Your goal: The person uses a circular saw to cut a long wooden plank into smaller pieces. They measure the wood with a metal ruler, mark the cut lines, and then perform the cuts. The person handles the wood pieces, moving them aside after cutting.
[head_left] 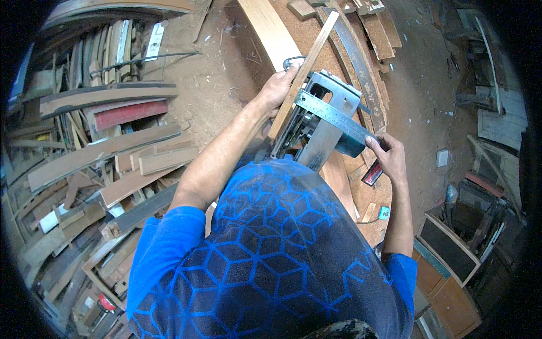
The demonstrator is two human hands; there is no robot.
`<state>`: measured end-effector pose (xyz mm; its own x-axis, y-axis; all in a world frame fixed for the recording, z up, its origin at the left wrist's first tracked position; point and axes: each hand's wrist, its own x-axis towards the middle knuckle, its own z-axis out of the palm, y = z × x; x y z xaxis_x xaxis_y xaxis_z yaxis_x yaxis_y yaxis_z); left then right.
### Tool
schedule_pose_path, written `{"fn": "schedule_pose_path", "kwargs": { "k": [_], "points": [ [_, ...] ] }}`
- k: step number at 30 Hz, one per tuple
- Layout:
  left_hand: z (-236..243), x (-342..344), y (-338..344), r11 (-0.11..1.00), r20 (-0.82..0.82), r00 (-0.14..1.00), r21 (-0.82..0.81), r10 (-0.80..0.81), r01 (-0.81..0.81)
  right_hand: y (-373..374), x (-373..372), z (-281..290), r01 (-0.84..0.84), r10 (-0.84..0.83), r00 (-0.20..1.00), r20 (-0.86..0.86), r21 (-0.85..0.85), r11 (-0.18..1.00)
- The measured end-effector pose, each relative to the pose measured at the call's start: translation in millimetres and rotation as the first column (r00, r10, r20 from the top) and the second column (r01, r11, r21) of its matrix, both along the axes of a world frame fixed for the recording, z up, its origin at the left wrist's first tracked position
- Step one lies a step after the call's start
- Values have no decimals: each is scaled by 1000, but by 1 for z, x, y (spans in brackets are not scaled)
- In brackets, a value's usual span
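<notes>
A circular saw (326,113) lies on the workbench in front of my body, its flat metal base facing up. My left hand (278,90) is closed on a narrow wooden strip (305,73), which stands slanted along the saw's left side. A metal ruler (333,117) lies across the saw's base. My right hand (389,155) pinches the ruler's right end between thumb and fingers. Just below that hand is a red and black piece (372,173); whether it joins the ruler I cannot tell. The saw's blade is hard to make out.
A pale board (271,31) extends away at the far side. Dusty wood offcuts (377,35) lie on the bench's far right. A teal tape measure (384,213) rests near the bench's right edge. Stacked boards (101,152) fill the floor to the left; framed panels (449,248) stand at right.
</notes>
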<state>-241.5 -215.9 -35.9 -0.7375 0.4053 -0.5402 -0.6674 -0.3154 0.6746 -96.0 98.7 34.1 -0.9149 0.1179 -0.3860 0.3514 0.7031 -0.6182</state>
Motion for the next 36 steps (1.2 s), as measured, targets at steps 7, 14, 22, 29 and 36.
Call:
{"fn": "schedule_pose_path", "kwargs": {
  "k": [7, 14, 22, 29, 36],
  "points": [
    [-6, 0, -2, 999, -19, 999, -14, -35, 35, 0, -1, 0, -12, 12, 999, -34, 11, 1000],
    [-3, 1, -5, 999, -18, 998, -11, -52, 52, 1, -2, -2, -26, 27, 999, -30, 21, 999],
    [-9, -1, -4, 998, -46, 998, -47, -45, 43, -2, -4, 2, -20, 20, 1000, -1, 28, 999],
    [-5, -2, -3, 994, -74, 996, -96, -59, 51, -1, -5, 2, -14, 14, 1000, 12, 12, 1000],
    [-5, -1, -3, 992, -53, 997, -121, -53, 46, -1, -5, 3, -26, 26, 1000, 5, 11, 1000]
  ]
}}
